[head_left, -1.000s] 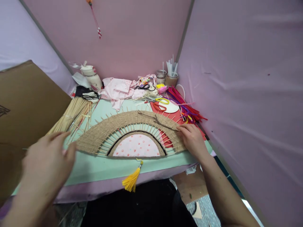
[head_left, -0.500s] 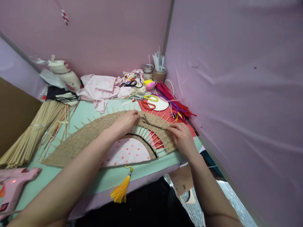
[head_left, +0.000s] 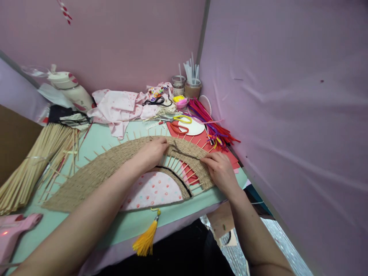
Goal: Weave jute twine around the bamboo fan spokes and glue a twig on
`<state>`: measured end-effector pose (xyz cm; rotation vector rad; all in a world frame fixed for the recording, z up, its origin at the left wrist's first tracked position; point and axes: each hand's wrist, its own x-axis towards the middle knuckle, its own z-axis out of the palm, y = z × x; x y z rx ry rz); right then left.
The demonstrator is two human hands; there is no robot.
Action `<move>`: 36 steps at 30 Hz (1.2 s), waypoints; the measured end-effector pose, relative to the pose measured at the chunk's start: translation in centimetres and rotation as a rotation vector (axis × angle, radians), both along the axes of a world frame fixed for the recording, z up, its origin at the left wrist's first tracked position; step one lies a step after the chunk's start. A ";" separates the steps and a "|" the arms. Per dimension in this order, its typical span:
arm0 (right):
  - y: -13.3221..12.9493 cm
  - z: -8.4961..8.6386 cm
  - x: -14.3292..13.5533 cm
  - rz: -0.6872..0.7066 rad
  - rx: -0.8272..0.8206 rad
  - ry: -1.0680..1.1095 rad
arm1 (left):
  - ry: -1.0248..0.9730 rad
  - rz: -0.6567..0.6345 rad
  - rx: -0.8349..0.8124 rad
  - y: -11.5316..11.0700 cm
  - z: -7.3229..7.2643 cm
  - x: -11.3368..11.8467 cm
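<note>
A large half-round fan (head_left: 86, 176) of woven tan cord on thin sticks lies on the green tabletop. Its inner half-circle of pink dotted fabric (head_left: 156, 189) has a black edge line. Over the upper right of the woven band lies a thin forked brown twig (head_left: 184, 153). My right hand (head_left: 220, 168) pinches the twig's right end. My left hand (head_left: 153, 153) rests on the band near the twig's left end, its fingertips pressed together; what they hold is too small to make out.
Scissors (head_left: 184, 119) and red paper (head_left: 201, 142) lie behind the fan, with pipe cleaners (head_left: 208, 119) to the right. Bundled sticks (head_left: 34, 165) and a pink glue gun (head_left: 14, 234) are at left. A yellow tassel (head_left: 146, 237) hangs in front; a bottle (head_left: 74, 92) stands behind.
The view has shifted slightly, so the table's left part sits further left. My right hand and the twig's end appear a little further left; both hands keep their grasps.
</note>
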<state>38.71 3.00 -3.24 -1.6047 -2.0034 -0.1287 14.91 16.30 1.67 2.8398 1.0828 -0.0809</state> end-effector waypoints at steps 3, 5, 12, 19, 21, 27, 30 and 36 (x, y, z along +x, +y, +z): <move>0.0 0.1 -0.1 -0.009 -0.004 -0.021 | -0.017 0.007 -0.016 -0.2 -0.1 0.0; 0.0 0.2 -0.1 -0.009 -0.015 -0.026 | -0.016 0.016 -0.024 -0.4 -0.1 -0.1; -0.2 -0.1 -0.2 -0.009 -0.029 -0.023 | -0.002 0.049 -0.048 -0.5 0.0 0.0; -0.2 0.1 -0.2 -0.020 -0.019 -0.022 | 0.004 0.074 -0.016 -0.9 0.1 0.2; -0.1 0.2 -0.3 -0.023 -0.007 -0.011 | -0.018 0.085 -0.023 -1.0 0.0 0.2; 0.1 0.2 -0.5 -0.050 0.008 0.000 | -0.009 0.081 0.008 -0.9 -0.2 0.2; 0.2 0.0 -0.4 -0.055 -0.007 -0.002 | 0.022 0.063 0.023 -0.9 0.0 0.2; 0.1 -0.2 -0.3 -0.048 -0.041 -0.054 | 0.021 0.064 -0.009 -1.1 -0.1 0.2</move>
